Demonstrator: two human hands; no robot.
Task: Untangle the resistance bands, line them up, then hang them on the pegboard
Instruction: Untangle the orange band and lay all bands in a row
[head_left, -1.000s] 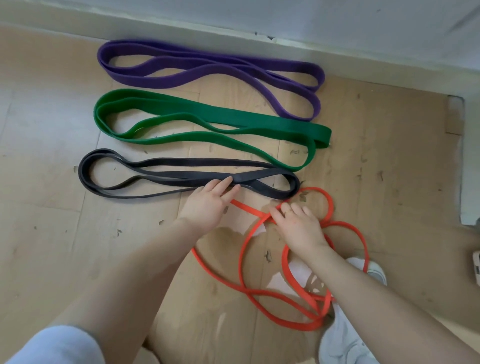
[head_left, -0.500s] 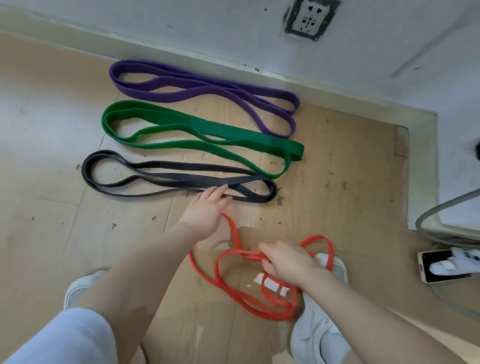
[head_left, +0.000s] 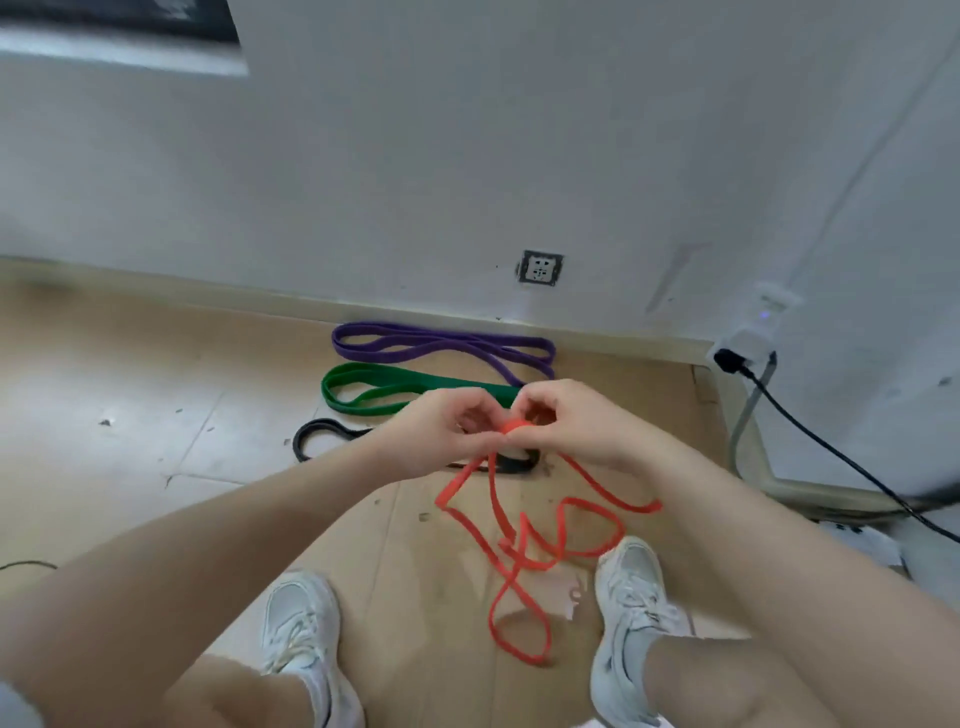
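Observation:
My left hand (head_left: 447, 434) and my right hand (head_left: 571, 423) are raised together, and both pinch the top of the orange band (head_left: 511, 551). Its tangled loops hang down between my feet to the floor. Beyond my hands, three bands lie in a row by the wall: the purple band (head_left: 441, 345) farthest, the green band (head_left: 374, 389) in the middle, the black band (head_left: 322, 436) nearest. My hands hide the right ends of the green and black bands. No pegboard is recognisable in this view.
My white shoes (head_left: 298, 623) (head_left: 631, 587) stand on the wooden floor either side of the hanging loops. A wall socket (head_left: 540, 267) sits above the skirting. At the right corner a plug (head_left: 727, 358) with a black cable (head_left: 831, 457) runs along the floor.
I have risen from a crouch, so the floor looks farther away. Both hands lifted the orange band off the floor and came together; the left hand left the black band.

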